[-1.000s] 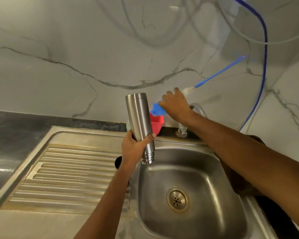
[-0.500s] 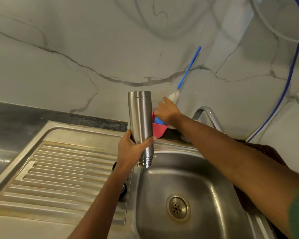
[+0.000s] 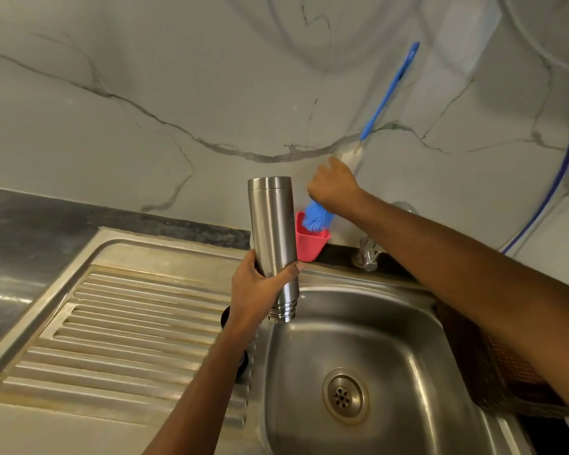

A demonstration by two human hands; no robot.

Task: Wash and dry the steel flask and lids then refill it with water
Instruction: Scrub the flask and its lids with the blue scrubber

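The job looks like it is near the start. The left hand (image 3: 257, 287) is wrapped round the tall shiny steel flask (image 3: 271, 231), low down near its mouth. The flask is held upside down. Its open mouth, with the screw rings, points down over the near left edge of the steel sink bowl (image 3: 408, 339). No lid is on it. No water drips out that I can see, so I think the flask is empty. I cannot see inside it.

The right hand (image 3: 334, 188) reaches to the far wall. Its fingers are curled tight round the long blue bottle brush (image 3: 388, 92), just above the fluffy blue end. That fluffy end sits at the top of the small red plastic cup (image 3: 309, 243), which stands at the far edge of the sink, just right of the flask. I cannot tell what else is in the cup.

The sink bowl looks dry, with only its round drain hole (image 3: 345, 396). No water runs from the tap (image 3: 368, 254).

A dark round thing (image 3: 225, 318) peeks out behind the left wrist, on the bumpy draining board (image 3: 128, 323). It may be a lid, but it is mostly hidden.

I think the scrubbing, rinsing, drying and filling are all not yet done.
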